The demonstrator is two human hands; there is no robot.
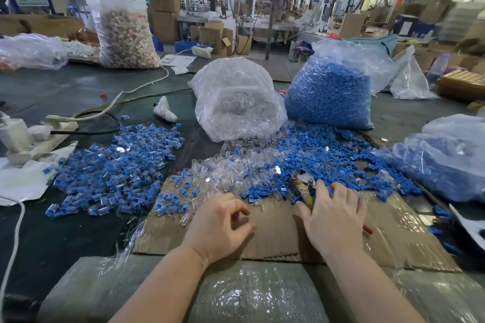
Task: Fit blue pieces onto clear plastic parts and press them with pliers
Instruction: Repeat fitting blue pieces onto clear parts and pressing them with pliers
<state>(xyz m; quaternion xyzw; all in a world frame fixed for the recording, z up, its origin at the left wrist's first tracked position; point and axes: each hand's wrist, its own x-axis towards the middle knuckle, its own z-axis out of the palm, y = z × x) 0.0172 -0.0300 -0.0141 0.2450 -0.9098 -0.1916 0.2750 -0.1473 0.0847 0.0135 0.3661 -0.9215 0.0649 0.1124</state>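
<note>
While nothing was yet being pressed, the scene read as follows, near to far.
Left hand: the left hand (219, 223) rested on the cardboard (275, 233), fingers loosely curled, holding nothing that could be seen.
Right hand: the right hand (334, 215) lay over the pliers (304, 185), fingers spread and fairly straight on the handles, not closed round them; whether it had begun to grasp could not be told.
Pliers: they lay on the cardboard at the edge of the loose blue pieces (322, 160), head pointing away.
Clear parts: a loose heap (225, 168) lay just beyond the hands, spilling from the clear bag (236, 102).
Done: a wide pile of fitted parts (112, 168), blue on clear, lay on the tabletop (65, 92) to the left, so a good share seemed finished.
Left: a large blue bag (333, 94) and the clear bag were both well filled, so I judged much more remained.
Next step: probably picking up the pliers or a fresh pair of pieces.
Writing: no brand, label or legible text showed anywhere.
</note>
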